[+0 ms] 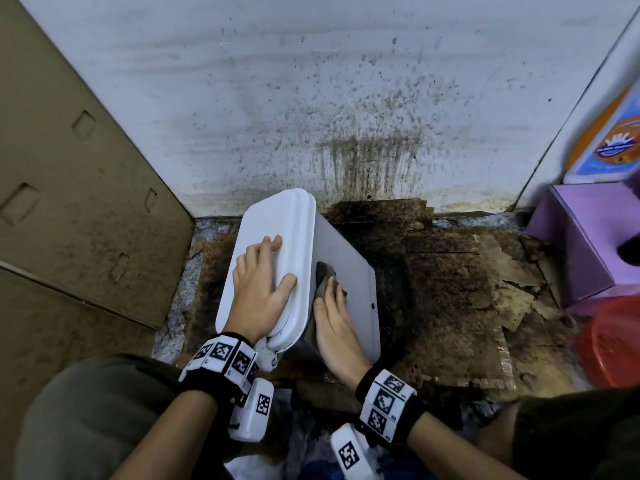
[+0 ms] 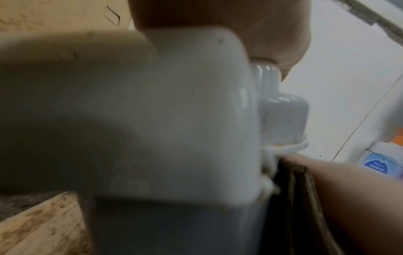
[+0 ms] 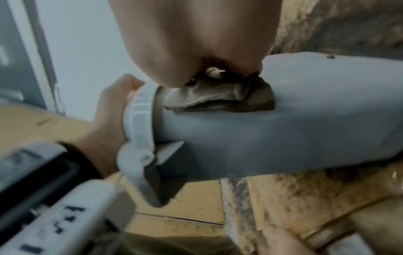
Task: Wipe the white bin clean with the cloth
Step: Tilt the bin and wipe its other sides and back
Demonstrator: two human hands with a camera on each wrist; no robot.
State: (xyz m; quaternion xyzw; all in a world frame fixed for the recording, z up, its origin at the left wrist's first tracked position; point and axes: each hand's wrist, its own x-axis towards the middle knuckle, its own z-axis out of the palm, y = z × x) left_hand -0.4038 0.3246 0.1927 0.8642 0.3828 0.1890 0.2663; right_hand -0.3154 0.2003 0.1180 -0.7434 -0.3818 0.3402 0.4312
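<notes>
The white bin (image 1: 349, 268) stands tilted on the floor with its lid (image 1: 273, 223) closed and facing up-left. My left hand (image 1: 263, 282) lies flat on the lid, fingers spread and thumb at the lid's right rim. My right hand (image 1: 332, 310) presses a dark grey cloth (image 1: 325, 271) against the bin's smooth side with fairly straight fingers. In the right wrist view the bunched cloth (image 3: 218, 98) sticks out from under my right hand (image 3: 185, 43) on the bin (image 3: 294, 129), just below the lid rim that my left hand (image 3: 109, 112) steadies. The left wrist view is filled by the blurred lid (image 2: 174, 103).
A large cardboard box (image 1: 69, 168) stands at the left. Behind the bin is a stained, spattered white wall (image 1: 346, 98). Dirty, torn cardboard (image 1: 467, 289) covers the floor. On the right are a purple box (image 1: 581, 244) and a red basin (image 1: 613, 344).
</notes>
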